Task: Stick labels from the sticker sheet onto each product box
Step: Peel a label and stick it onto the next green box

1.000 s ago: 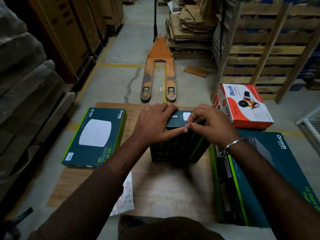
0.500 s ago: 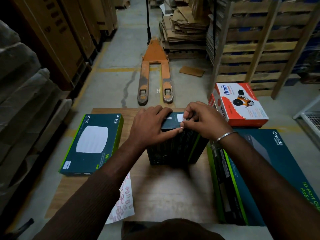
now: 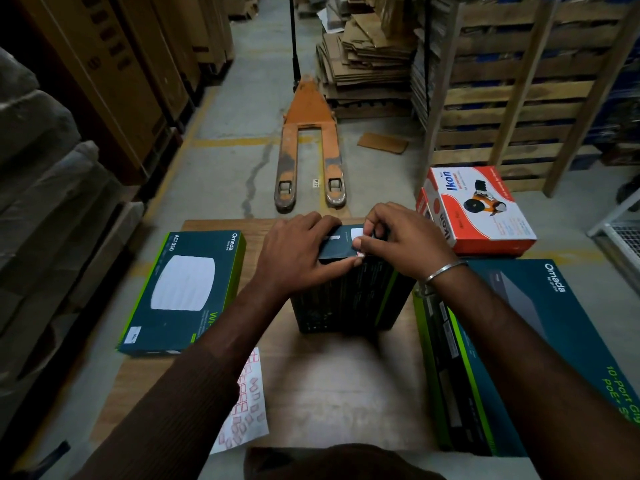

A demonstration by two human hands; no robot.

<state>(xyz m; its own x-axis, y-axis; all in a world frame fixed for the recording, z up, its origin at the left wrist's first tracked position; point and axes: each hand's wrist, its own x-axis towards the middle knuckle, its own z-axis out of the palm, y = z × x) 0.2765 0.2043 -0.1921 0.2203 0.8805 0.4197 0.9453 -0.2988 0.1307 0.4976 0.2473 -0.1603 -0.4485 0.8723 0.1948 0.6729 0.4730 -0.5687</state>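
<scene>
Dark upright box (image 3: pixel 346 292) stands between both flat boxes; my left hand (image 3: pixel 298 254) grips its top, my right hand (image 3: pixel 405 244) pinches a label (image 3: pixel 360 253) at its near top edge.

An upright box (image 3: pixel 346 296) stands mid-board (image 3: pixel 346 393), both hands on its top. At nine o'clock lies a flat box (image 3: pixel 183 292); at three, a long box (image 3: pixel 519 348); at one, another box (image 3: pixel 481 209). Sticker sheet (image 3: pixel 246 410) at seven; pallet jack (image 3: pixel 310 147) at twelve.

Dark teal upright box (image 3: pixel 346 292) with green stripe; red-and-white box (image 3: pixel 485 216); orange pallet jack (image 3: pixel 309 133).
</scene>
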